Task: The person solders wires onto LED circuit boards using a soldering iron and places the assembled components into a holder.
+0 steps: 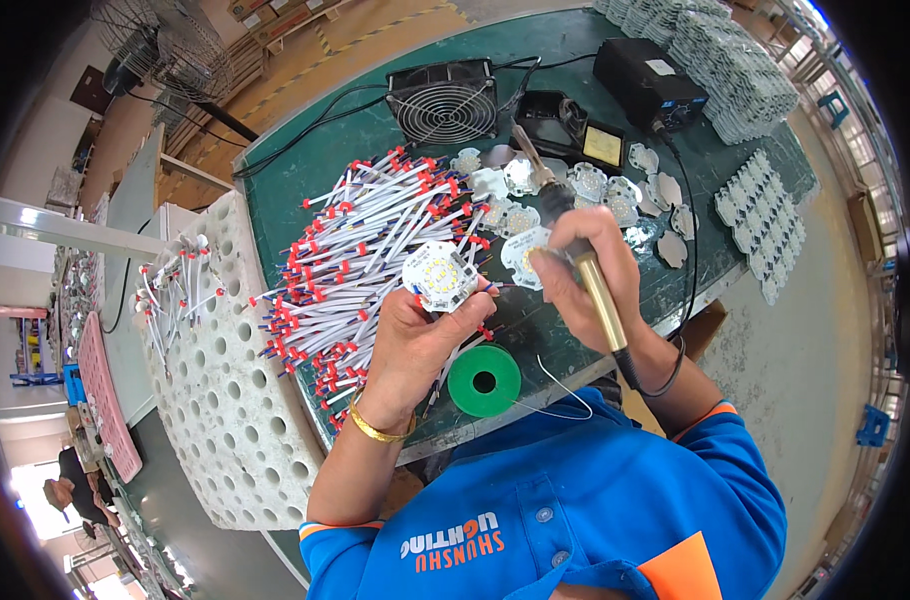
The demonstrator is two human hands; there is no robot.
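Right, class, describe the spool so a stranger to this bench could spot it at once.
Start at the dark green table and go to its edge by the person's blue shirt. There, just right of the left hand, sits the round spool, a thin wire trailing from it. Unlike the white discs nearby, it is bright green with a dark central hole.

Caged fan (175, 50) upper left — pink panel (109, 405) below — blue stools (872, 426) right.
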